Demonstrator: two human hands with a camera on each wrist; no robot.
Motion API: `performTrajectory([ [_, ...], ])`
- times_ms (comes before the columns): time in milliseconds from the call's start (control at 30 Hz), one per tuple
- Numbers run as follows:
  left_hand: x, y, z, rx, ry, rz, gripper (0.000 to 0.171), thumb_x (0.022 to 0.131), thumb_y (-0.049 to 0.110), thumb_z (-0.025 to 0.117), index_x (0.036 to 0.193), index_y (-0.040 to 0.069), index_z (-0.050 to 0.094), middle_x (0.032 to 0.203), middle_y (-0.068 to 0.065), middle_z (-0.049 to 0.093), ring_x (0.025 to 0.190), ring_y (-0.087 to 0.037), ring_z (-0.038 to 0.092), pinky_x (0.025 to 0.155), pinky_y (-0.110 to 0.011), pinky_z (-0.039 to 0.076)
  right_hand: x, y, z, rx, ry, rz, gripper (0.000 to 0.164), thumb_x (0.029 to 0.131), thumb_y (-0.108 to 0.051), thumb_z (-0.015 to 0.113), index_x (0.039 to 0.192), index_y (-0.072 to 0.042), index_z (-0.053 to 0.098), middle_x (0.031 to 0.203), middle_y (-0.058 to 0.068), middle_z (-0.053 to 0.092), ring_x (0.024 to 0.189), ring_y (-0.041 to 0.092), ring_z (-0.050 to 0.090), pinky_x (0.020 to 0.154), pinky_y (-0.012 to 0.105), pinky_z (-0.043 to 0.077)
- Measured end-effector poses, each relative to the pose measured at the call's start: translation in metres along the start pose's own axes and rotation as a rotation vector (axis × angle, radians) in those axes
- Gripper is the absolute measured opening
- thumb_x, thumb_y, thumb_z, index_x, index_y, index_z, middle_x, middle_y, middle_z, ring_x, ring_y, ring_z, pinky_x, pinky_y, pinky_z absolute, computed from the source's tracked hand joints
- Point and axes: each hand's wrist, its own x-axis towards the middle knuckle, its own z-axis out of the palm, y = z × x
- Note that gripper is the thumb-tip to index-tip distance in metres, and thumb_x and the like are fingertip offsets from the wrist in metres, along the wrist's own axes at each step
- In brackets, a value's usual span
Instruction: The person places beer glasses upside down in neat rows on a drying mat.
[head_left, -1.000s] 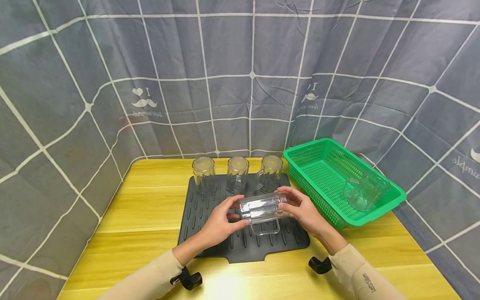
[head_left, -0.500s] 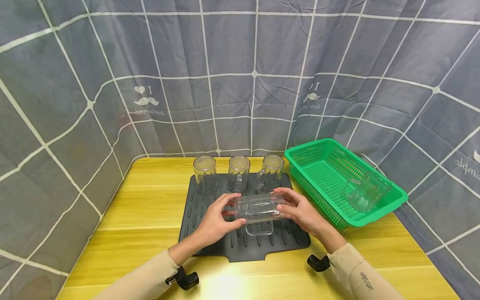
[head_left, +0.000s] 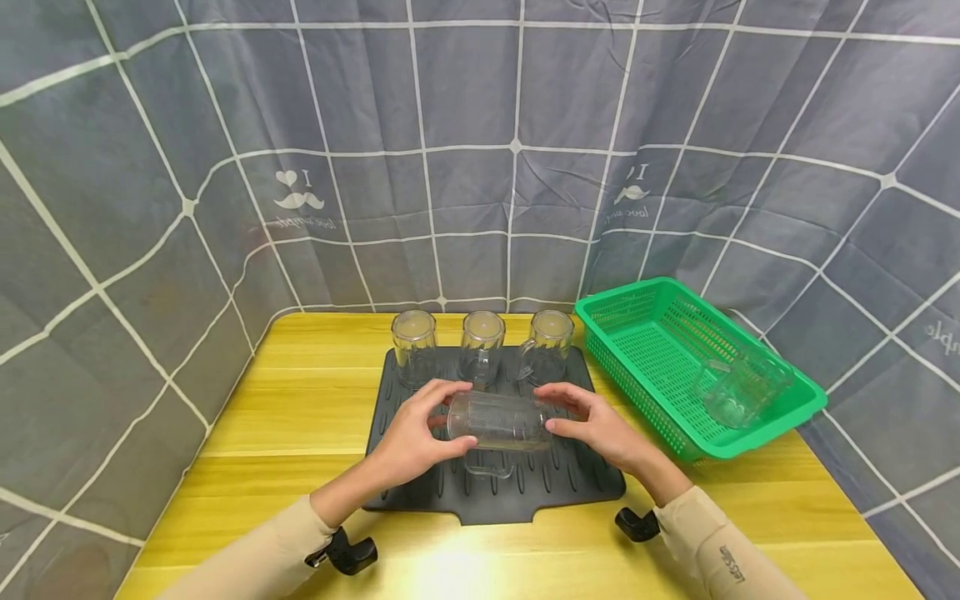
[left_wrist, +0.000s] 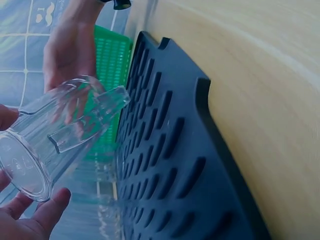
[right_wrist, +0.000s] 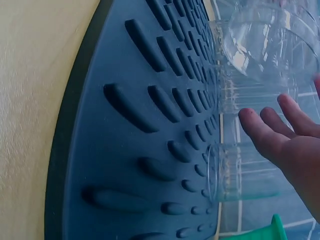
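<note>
A clear glass mug (head_left: 498, 422) lies sideways in the air over the dark drying mat (head_left: 495, 504), its handle toward me. My left hand (head_left: 422, 433) grips it around the base end, thumb on the near side and fingers beyond. The base faces the camera in the left wrist view. At the mouth end, my right hand (head_left: 596, 423) has thumb and fingers spread by the rim. In the right wrist view its fingers (right_wrist: 260, 130) extend loosely, with a gap between them and the mug.
Three glass mugs stand upside down along the mat's back edge: left mug (head_left: 415, 350), middle mug (head_left: 482, 348), right mug (head_left: 547, 346). A green basket (head_left: 637, 396) at the right contains another glass mug (head_left: 742, 392). A grey checked curtain (head_left: 465, 192) surrounds the wooden table (head_left: 300, 400).
The held mug has moved left with my left hand, its handle shifting left too. My right hand has loosened at the mouth end, the fingers now more spread than before.
</note>
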Motion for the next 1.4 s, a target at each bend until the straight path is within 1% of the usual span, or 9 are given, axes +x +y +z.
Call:
performTrajectory([
  [100, -0.001, 0.002, -0.007, 0.025, 0.000, 0.008, 0.064, 0.083, 0.031, 0.084, 0.140, 0.032, 0.056, 0.128, 0.008, 0.055, 0.108, -0.015, 0.050, 0.095, -0.044, 0.056, -0.001, 0.000, 0.000, -0.020, -0.011, -0.011, 0.045, 0.098, -0.018, 0.068, 0.141, -0.018, 0.055, 0.152, 0.017, 0.046, 0.145, 0.040, 0.038, 0.110, 0.056, 0.042],
  [267, -0.003, 0.008, -0.021, 0.063, 0.007, 0.011, 0.065, 0.083, 0.031, 0.085, 0.140, 0.033, 0.056, 0.131, 0.008, 0.055, 0.111, -0.015, 0.053, 0.096, -0.049, 0.055, -0.002, -0.001, -0.003, -0.052, -0.007, -0.023, 0.046, 0.096, -0.023, 0.070, 0.140, -0.020, 0.056, 0.151, 0.010, 0.048, 0.145, 0.038, 0.039, 0.110, 0.051, 0.044],
  [400, -0.004, 0.010, -0.033, 0.092, 0.018, 0.012, 0.066, 0.082, 0.028, 0.085, 0.142, 0.030, 0.056, 0.133, 0.006, 0.056, 0.115, -0.017, 0.054, 0.097, -0.050, 0.055, -0.003, -0.001, -0.005, -0.079, 0.001, -0.017, 0.048, 0.095, -0.024, 0.072, 0.140, -0.020, 0.056, 0.150, 0.008, 0.049, 0.144, 0.038, 0.040, 0.111, 0.050, 0.043],
  [600, -0.007, 0.012, -0.048, 0.165, 0.050, -0.019, 0.070, 0.079, 0.028, 0.087, 0.142, 0.023, 0.055, 0.133, 0.001, 0.058, 0.116, -0.021, 0.056, 0.098, -0.051, 0.054, -0.006, 0.001, -0.009, -0.114, 0.010, -0.030, 0.050, 0.094, -0.023, 0.073, 0.140, -0.016, 0.056, 0.150, 0.018, 0.047, 0.142, 0.045, 0.040, 0.112, 0.059, 0.038],
  [833, -0.007, 0.014, -0.063, 0.231, 0.063, -0.048, 0.070, 0.078, 0.029, 0.087, 0.140, 0.019, 0.056, 0.133, -0.003, 0.058, 0.117, -0.023, 0.056, 0.099, -0.050, 0.053, -0.011, 0.003, -0.014, -0.147, 0.020, -0.031, 0.051, 0.094, -0.024, 0.073, 0.141, -0.017, 0.055, 0.148, 0.010, 0.051, 0.142, 0.042, 0.041, 0.113, 0.057, 0.038],
  [967, -0.006, 0.015, -0.072, 0.274, 0.068, -0.058, 0.071, 0.078, 0.028, 0.087, 0.141, 0.018, 0.056, 0.135, -0.005, 0.058, 0.119, -0.025, 0.055, 0.098, -0.051, 0.052, -0.011, 0.003, -0.016, -0.161, 0.023, -0.030, 0.051, 0.094, -0.025, 0.073, 0.141, -0.018, 0.055, 0.147, 0.009, 0.052, 0.141, 0.041, 0.042, 0.112, 0.059, 0.038],
  [1100, -0.005, 0.014, -0.080, 0.323, 0.084, -0.055, 0.070, 0.077, 0.025, 0.087, 0.140, 0.018, 0.057, 0.133, -0.006, 0.060, 0.117, -0.024, 0.054, 0.095, -0.049, 0.053, -0.011, 0.005, -0.018, -0.171, 0.028, -0.036, 0.051, 0.094, -0.024, 0.073, 0.141, -0.017, 0.055, 0.148, 0.013, 0.051, 0.140, 0.044, 0.042, 0.111, 0.063, 0.036],
  [1233, -0.003, 0.011, -0.085, 0.375, 0.088, -0.046, 0.069, 0.076, 0.025, 0.087, 0.138, 0.017, 0.059, 0.130, -0.005, 0.063, 0.109, -0.022, 0.053, 0.085, -0.043, 0.051, -0.011, 0.006, -0.021, -0.178, 0.036, -0.036, 0.050, 0.094, -0.024, 0.073, 0.140, -0.016, 0.055, 0.149, 0.017, 0.049, 0.140, 0.046, 0.042, 0.111, 0.064, 0.036],
  [1400, -0.002, 0.006, -0.090, 0.417, 0.090, -0.055, 0.067, 0.076, 0.027, 0.087, 0.137, 0.019, 0.060, 0.128, -0.004, 0.065, 0.106, -0.021, 0.052, 0.081, -0.041, 0.049, -0.009, 0.010, -0.023, -0.178, 0.051, -0.039, 0.048, 0.094, -0.023, 0.073, 0.138, -0.015, 0.057, 0.147, 0.015, 0.051, 0.139, 0.047, 0.043, 0.111, 0.063, 0.036],
])
